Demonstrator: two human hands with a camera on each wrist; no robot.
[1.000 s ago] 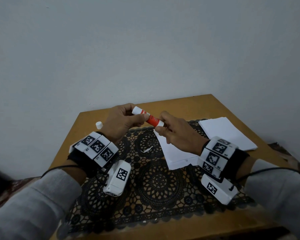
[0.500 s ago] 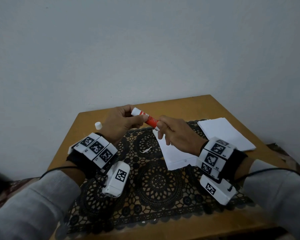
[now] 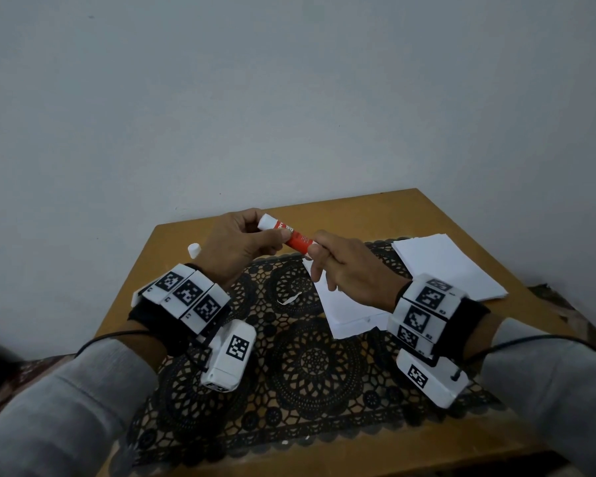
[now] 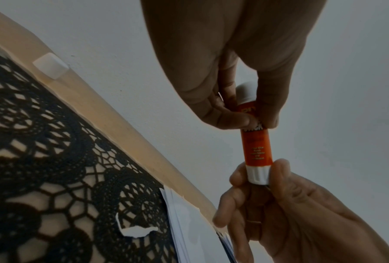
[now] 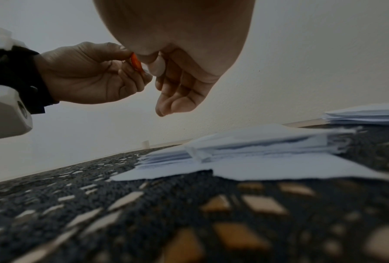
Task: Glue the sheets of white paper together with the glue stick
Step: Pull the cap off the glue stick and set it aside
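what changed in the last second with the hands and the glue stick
Little changed. The right hand shifted its fingers at the white base of the glue stick, its lower fingers loosening and spreading, which looks like twisting the base. The left hand kept pinching the upper barrel; the stick stayed raised and tilted alike. The cap, the paper stacks and the paper scrap did not move.

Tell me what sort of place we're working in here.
Probably a room in a home rather than a workshop: a small wooden table pushed against a plain white wall, covered with a black lace mat, holding loose white paper.
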